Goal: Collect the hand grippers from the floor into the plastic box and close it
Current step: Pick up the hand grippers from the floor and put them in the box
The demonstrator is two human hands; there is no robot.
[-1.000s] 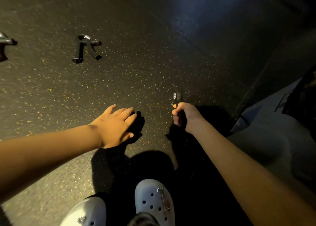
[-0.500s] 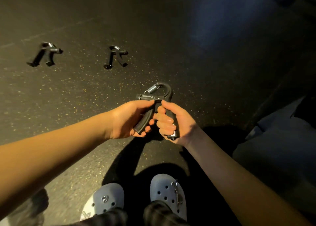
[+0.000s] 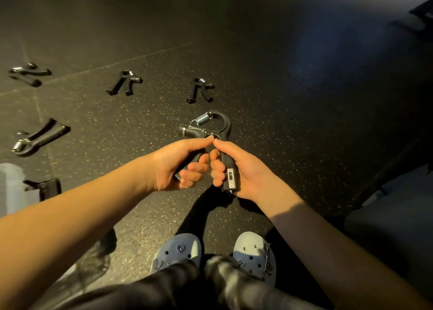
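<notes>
We hold one gripper [image 3: 201, 131] clear of the floor [image 3: 293, 150], left hand [image 3: 172, 164] and right hand [image 3: 241, 171] each with fingers [image 3: 196, 168] curled round a handle, spring end away from us. The box [image 3: 10, 188] seems left of it, nearer our left hand.

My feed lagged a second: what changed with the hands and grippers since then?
The right hand raised the hand gripper it already held; the left hand, open before, took hold of its other handle. Both now grip it. The two floor grippers just ahead lie as before.
</notes>
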